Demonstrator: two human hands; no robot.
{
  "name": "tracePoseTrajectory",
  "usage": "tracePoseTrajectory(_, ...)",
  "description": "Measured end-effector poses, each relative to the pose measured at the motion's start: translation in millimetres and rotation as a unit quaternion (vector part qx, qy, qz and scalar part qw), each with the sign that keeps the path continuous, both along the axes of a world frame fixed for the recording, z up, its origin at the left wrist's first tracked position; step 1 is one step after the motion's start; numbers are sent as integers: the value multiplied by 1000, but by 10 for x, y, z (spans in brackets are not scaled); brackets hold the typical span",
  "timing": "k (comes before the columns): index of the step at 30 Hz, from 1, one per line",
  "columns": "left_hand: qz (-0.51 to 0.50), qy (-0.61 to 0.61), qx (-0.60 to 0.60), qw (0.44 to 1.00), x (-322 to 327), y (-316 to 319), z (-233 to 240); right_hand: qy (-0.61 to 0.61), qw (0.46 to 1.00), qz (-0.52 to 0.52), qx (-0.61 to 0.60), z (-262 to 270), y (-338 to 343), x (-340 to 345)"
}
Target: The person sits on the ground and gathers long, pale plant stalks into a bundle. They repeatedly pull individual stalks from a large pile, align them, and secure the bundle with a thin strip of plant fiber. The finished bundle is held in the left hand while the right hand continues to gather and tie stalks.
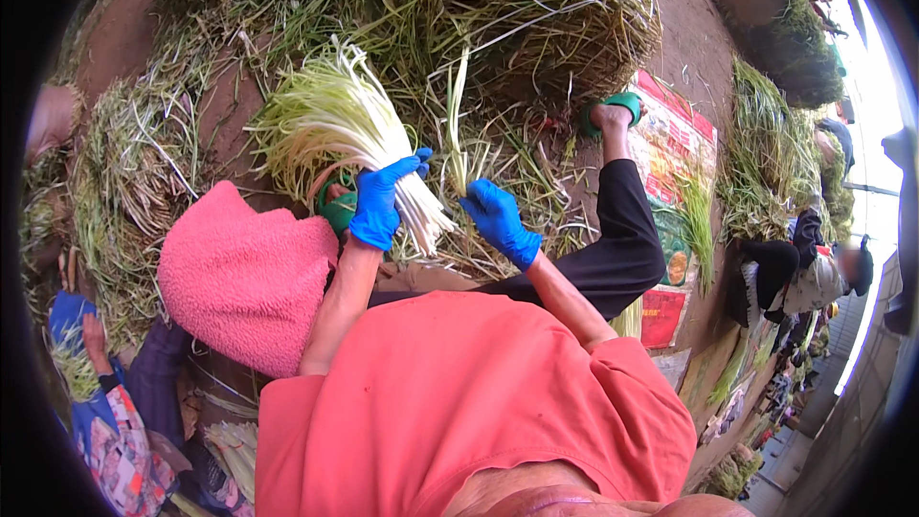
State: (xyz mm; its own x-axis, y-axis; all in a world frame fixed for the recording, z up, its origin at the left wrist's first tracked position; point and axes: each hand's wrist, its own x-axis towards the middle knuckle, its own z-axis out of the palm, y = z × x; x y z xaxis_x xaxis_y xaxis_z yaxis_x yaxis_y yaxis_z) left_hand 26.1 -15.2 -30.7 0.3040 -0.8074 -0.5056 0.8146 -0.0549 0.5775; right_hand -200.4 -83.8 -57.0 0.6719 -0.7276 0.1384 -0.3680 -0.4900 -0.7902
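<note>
My left hand (384, 197), in a blue glove, is closed around a thick bundle of pale stalks (373, 122). Their white ends point down to the right, and the yellow-green leaf tips fan out to the upper left. To the right of the bundle, my gloved right hand (499, 219) pinches a few limp, pale green leaves (457, 122) that reach up toward the heap. A pink fleecy cloth (248, 280) covers my left knee. Loose leaf scraps (531, 165) litter the ground beneath my hands.
A large heap of green stalks (546, 7) lies ahead, with another pile (136, 165) at left. A printed sheet (675, 136) on the right carries a small green bunch (695, 222). Co-workers sit at right (811, 273) and lower left (122, 416).
</note>
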Motion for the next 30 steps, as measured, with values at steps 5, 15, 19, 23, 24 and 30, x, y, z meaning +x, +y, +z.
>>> tracePoseTrajectory(5,-62,-41,9,997,-106,119,50,-33,998,59,16,213,377,-130)
tracePoseTrajectory(15,-99,-103,-24,989,-308,264,120,-39,934,164,317,470,371,-303)
tracePoseTrajectory(19,-118,-109,-47,986,-311,291,137,33,960,143,237,503,410,-293)
tracePoseTrajectory(23,-176,-120,-49,976,-298,319,132,17,974,225,31,562,396,-256)
tracePoseTrajectory(24,-187,-157,-54,968,-318,329,128,26,971,235,28,586,392,-243)
tracePoseTrajectory(30,-172,-266,-88,945,-363,357,156,-10,984,168,62,678,497,-295)
